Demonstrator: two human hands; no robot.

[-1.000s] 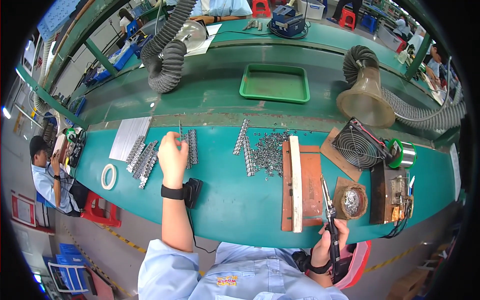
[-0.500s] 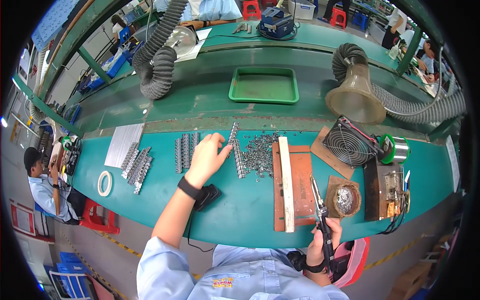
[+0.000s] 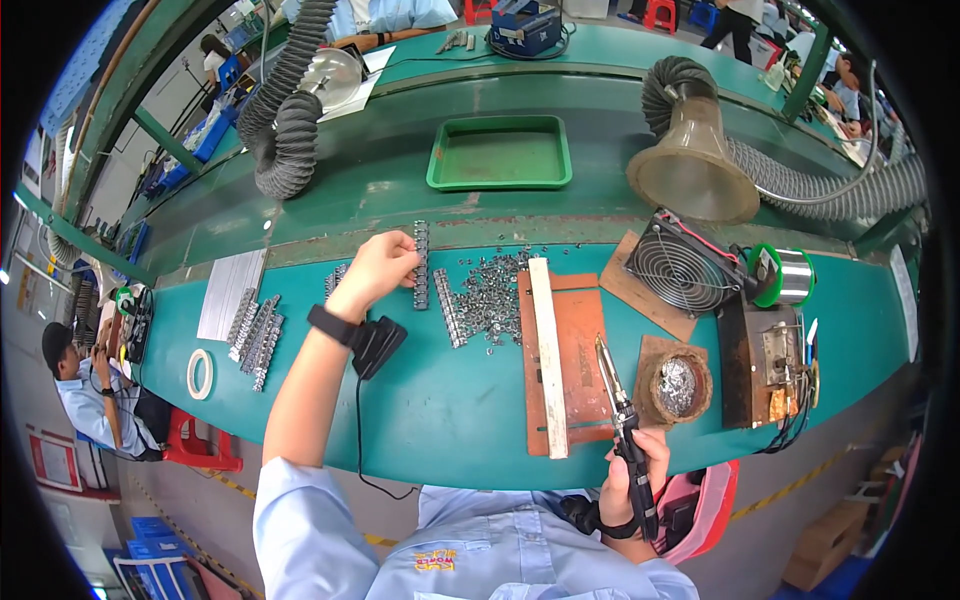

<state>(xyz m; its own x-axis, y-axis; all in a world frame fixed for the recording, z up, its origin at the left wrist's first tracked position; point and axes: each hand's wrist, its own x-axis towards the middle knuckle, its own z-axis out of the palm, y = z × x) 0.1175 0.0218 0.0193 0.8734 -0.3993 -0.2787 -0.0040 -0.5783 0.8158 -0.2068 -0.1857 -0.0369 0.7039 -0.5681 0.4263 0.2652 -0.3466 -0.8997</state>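
Note:
Pinched in the fingers of my left hand (image 3: 382, 268) is a narrow strip of small metal parts (image 3: 421, 262), held roughly upright over the mat. My right hand (image 3: 636, 478) is wrapped round the black handle of a soldering iron (image 3: 620, 415), its metal tip pointing up and away from me. Right of my left hand lies another strip (image 3: 448, 310), beside a heap of loose small metal pieces (image 3: 492, 300). My left hand and wrist partly cover further strips (image 3: 335, 278). A brown board (image 3: 583, 350) with a pale wooden bar (image 3: 548, 360) lies left of the iron's tip.
At the right are a solder pot (image 3: 677, 387), a fan (image 3: 682, 268), a solder wire spool (image 3: 783, 276) and a metal-topped box (image 3: 760, 370). More strips (image 3: 255, 340) and a tape roll (image 3: 200, 374) lie left. Behind are a green tray (image 3: 500, 184) and a fume hood (image 3: 697, 180).
My left hand has shifted left and up, carrying the strip away from the one beside the loose pieces. My right hand still grips the soldering iron. The whole view has shifted slightly.

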